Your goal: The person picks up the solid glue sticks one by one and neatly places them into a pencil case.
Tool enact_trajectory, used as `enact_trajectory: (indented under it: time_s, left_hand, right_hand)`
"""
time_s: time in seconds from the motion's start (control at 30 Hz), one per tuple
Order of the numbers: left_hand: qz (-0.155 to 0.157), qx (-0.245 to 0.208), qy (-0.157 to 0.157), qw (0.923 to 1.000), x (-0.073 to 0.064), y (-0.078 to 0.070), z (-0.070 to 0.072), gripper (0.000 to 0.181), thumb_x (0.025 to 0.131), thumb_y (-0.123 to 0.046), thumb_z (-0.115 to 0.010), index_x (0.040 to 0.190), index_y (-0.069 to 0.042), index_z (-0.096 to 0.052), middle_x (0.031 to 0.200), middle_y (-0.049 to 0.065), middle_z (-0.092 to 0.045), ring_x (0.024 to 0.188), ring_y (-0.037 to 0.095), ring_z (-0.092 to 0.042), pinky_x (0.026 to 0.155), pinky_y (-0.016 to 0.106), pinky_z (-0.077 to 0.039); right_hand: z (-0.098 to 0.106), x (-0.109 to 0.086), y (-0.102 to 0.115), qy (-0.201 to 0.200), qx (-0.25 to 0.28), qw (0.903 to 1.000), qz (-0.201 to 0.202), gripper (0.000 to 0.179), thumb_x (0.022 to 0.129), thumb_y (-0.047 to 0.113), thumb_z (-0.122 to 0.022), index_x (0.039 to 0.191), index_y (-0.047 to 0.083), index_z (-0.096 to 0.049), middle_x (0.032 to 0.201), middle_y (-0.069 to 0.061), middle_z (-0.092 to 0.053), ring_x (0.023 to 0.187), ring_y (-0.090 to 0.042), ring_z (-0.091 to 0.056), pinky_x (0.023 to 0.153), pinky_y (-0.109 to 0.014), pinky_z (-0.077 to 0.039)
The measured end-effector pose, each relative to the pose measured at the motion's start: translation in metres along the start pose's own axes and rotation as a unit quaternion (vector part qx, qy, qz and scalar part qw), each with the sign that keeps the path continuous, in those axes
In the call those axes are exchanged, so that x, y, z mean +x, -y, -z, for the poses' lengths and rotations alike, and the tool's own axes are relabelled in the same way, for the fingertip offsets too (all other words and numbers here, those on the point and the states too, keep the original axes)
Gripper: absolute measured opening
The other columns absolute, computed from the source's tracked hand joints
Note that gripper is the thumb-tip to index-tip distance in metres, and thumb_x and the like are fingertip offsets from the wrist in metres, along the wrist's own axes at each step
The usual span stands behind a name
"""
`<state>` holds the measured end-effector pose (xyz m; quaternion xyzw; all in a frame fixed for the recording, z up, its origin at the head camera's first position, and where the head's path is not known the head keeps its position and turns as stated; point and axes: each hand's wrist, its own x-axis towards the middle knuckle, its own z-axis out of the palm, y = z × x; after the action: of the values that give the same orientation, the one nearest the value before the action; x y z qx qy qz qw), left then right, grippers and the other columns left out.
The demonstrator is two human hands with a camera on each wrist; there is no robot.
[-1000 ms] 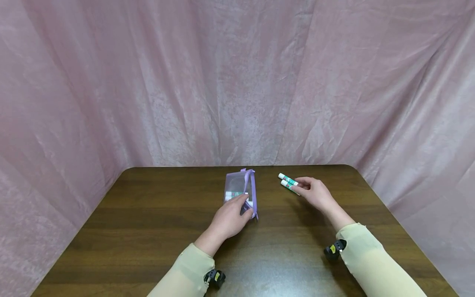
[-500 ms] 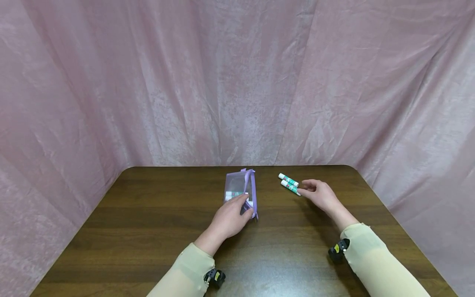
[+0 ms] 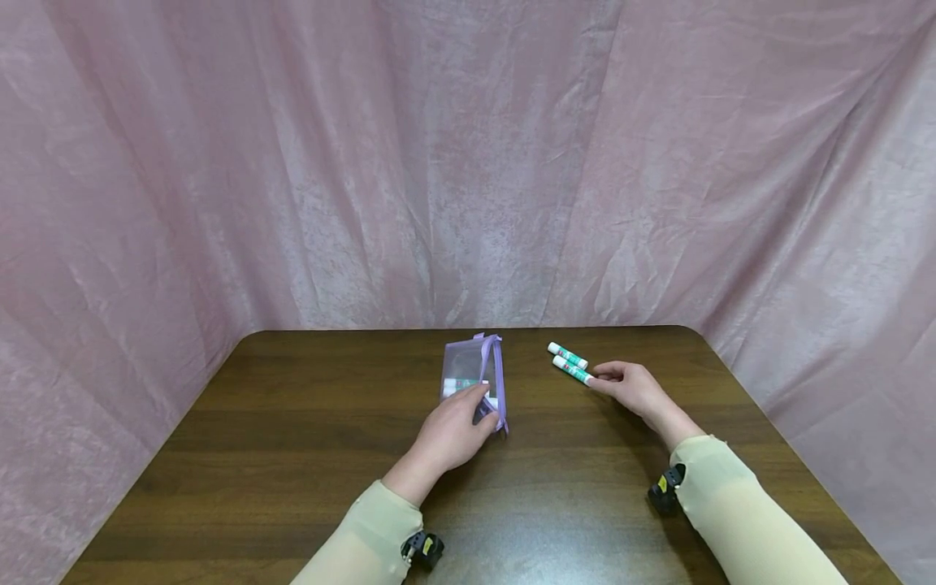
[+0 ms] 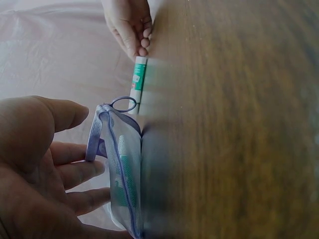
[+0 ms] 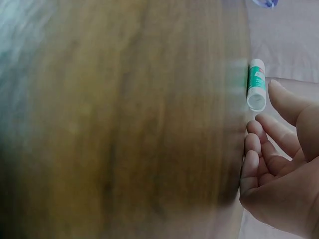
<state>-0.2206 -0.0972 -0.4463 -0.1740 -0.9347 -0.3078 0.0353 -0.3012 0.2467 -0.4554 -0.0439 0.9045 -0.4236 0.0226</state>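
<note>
My left hand [image 3: 452, 426] rests its fingers against a purple mesh zip pouch [image 3: 464, 357], which lies with its zip edge towards the right. The left wrist view shows the thumb apart from the pouch [image 4: 124, 130] and the fingers nearly straight along it. Green-and-white glue sticks [image 3: 462, 383] show through the mesh. To the right, two more lie side by side on the table: a farther glue stick [image 3: 567, 355] and a nearer glue stick [image 3: 573, 370]. My right hand [image 3: 634, 390], fingers loosely bent, is at the nearer stick's right end; contact is unclear. In the right wrist view, nothing sits between thumb and fingers [image 5: 259, 164].
A brown wooden table [image 3: 292, 455] spreads beneath everything, with its far edge just behind the pouch and glue sticks. Pink curtains [image 3: 439, 162] hang behind it and at both sides. Black wrist cameras [image 3: 665, 490] are strapped over pale sleeves.
My right hand has drawn back to the right from over the two glue sticks, then dropped slightly beside the nearer one. My left hand and the pouch have stayed in place.
</note>
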Motion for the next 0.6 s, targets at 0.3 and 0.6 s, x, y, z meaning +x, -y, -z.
enact_trajectory:
  time_s: [0.3,0.6]
  left_hand:
    - [-0.005,0.01,-0.004,0.9999,0.0,-0.001,0.001,0.055,0.11,-0.027,-0.067,0.156,0.001,-0.058,0.158,0.022,-0.059,0.149,0.039,-0.054,0.124,0.053,-0.043]
    - [-0.034,0.017,-0.026,0.9989,0.01,0.026,-0.019,0.057,0.111,-0.037,-0.063,0.156,-0.001,-0.059,0.156,0.02,-0.062,0.146,0.037,-0.058,0.12,0.054,-0.047]
  right_hand:
    - [-0.002,0.004,-0.001,0.018,0.001,0.9995,-0.024,0.048,0.106,0.025,-0.078,0.142,-0.006,-0.069,0.126,-0.018,-0.071,0.107,-0.028,-0.06,0.087,-0.036,-0.052]
    - [-0.004,0.006,0.001,0.006,0.0,0.9996,-0.028,0.042,0.104,0.022,-0.08,0.135,-0.006,-0.073,0.12,-0.015,-0.072,0.105,-0.028,-0.06,0.086,-0.035,-0.051]
